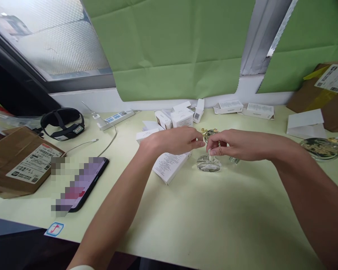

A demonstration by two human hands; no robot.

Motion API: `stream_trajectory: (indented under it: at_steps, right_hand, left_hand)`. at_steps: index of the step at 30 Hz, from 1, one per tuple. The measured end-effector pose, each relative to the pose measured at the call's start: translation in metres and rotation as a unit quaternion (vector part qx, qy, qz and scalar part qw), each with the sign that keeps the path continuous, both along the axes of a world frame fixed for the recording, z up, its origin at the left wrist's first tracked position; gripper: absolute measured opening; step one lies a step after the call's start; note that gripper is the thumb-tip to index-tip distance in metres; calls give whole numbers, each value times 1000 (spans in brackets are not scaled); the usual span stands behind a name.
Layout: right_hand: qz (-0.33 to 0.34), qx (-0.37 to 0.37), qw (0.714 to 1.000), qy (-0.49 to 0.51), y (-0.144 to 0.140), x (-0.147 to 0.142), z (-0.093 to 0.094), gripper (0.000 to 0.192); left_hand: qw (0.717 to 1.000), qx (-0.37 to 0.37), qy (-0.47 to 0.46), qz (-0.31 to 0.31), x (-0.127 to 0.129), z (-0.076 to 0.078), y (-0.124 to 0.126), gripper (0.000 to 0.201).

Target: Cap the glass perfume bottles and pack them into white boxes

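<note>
Your left hand point(173, 140) and right hand point(231, 144) meet above the pale green table point(214, 217), fingertips pinched narrowly on the gold cap point(208, 133) of a clear glass bottle point(208, 164) standing upright beside a white box point(170, 167), steadying it.

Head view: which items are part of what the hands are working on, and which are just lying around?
In hand:
- clear glass bottle
- gold cap
- left hand
- right hand

Lying about:
- phone
- white boxes
- leaflet box
- black headband
- cardboard parcel
- power strip
</note>
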State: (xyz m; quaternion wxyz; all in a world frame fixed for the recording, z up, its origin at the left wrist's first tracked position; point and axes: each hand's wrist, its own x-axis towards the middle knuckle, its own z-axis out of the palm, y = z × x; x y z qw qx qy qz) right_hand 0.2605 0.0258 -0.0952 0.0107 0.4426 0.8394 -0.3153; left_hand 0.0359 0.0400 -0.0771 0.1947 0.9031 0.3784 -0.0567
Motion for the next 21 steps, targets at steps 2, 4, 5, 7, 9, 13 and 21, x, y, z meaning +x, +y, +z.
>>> stream_trajectory:
  at_steps: [2, 4, 5, 7, 9, 13, 21]
  right_hand:
    - [-2, -5, 1000, 2, 2, 1, -2, 25]
    - [-6, -14, 1000, 0, 4, 2, -5, 25]
    - [-9, -17, 1000, -4, 5, 2, -6, 26]
    - [-15, -19, 1000, -16, 6, 1, -8, 30]
    - [-19, -20, 999, -23, 6, 0, -7, 35]
    - [-20, -21, 1000, -8, 1, 2, 1, 45]
    - [-39, 17, 995, -94, -11, -14, -2, 49]
  left_hand:
    - [1000, 0, 13, 3, 0, 0, 0, 38]
    - [1000, 0, 29, 4, 1, 0, -1, 34]
    - [999, -1, 37, 4, 2, 0, -1, 32]
    - [999, -7, 49, 2, 2, -1, -1, 32]
    - [998, -21, 60, 0, 0, -4, 2, 35]
    - [996, -17, 82, 23, -12, -13, 14, 42]
    - [973, -64, 189, 116, -20, -14, 28, 53]
